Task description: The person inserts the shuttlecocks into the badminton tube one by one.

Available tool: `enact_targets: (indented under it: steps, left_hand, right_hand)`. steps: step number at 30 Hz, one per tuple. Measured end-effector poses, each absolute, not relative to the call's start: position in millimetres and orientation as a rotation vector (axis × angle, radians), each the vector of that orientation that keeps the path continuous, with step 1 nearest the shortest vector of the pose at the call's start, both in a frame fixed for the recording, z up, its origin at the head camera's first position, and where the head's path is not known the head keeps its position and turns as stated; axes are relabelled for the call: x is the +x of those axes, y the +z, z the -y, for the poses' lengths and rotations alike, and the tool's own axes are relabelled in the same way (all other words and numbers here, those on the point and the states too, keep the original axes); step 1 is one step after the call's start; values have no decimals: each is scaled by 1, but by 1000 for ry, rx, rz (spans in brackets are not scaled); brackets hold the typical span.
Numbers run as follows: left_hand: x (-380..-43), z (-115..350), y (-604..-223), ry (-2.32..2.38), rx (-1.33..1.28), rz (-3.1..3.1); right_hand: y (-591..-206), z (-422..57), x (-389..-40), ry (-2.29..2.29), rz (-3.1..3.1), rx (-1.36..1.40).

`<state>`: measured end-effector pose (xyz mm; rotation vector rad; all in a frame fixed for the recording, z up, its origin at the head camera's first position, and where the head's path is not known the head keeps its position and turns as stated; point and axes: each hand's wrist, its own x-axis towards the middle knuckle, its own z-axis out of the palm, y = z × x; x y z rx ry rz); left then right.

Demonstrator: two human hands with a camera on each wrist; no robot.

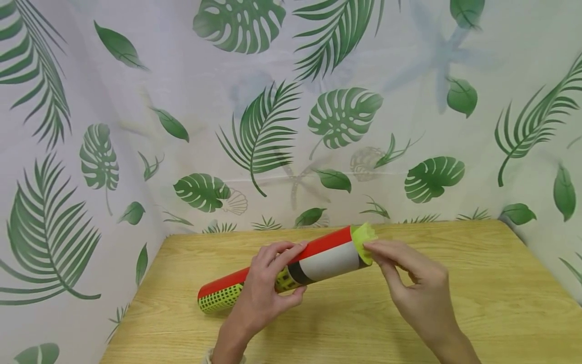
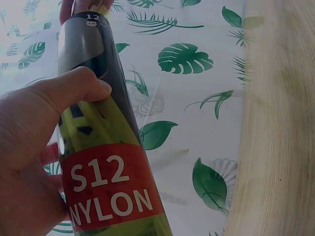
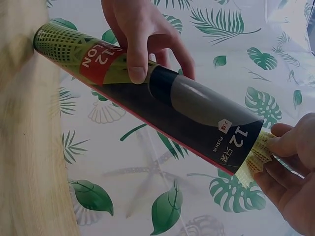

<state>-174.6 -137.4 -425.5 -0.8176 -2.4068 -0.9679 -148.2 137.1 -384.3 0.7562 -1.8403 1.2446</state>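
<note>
My left hand [image 1: 261,285] grips a shuttlecock tube [image 1: 332,263] around its middle. The tube is red, grey and black with a yellow netted print, and "S12 NYLON" shows on its label in the left wrist view. It lies tilted, its right end raised and its left end low by the table. At the raised open end, a yellow nylon shuttlecock [image 3: 255,158] sticks partly out of the mouth, skirt outward. My right hand [image 1: 416,285] pinches the skirt's edge between thumb and fingers. The rest of the shuttlecock is hidden inside the tube.
A wooden table [image 1: 500,303] lies under both hands. Behind it and at the sides hangs a white cloth [image 1: 291,151] printed with green leaves, meeting the table's back edge just beyond the tube.
</note>
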Motion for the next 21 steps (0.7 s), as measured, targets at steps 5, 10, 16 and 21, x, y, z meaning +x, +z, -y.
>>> enact_targets:
  steps: [5,10,16,21]
  left_hand:
    - [-174,135,-427,-961,-820,2417]
    - [-173,133,-428,-947,-816,2432]
    - [-172,131,-427,-931,-829,2430]
    - [-172,131,-428,-940,-835,2418]
  right_hand:
    - [-387,-138,-147,1348,1845,753]
    - [-387,-139,-146,1420,1874,748]
    - [-388,-138,-146,1525,1949,705]
    - [-390,-137,-146,1546,1968,666]
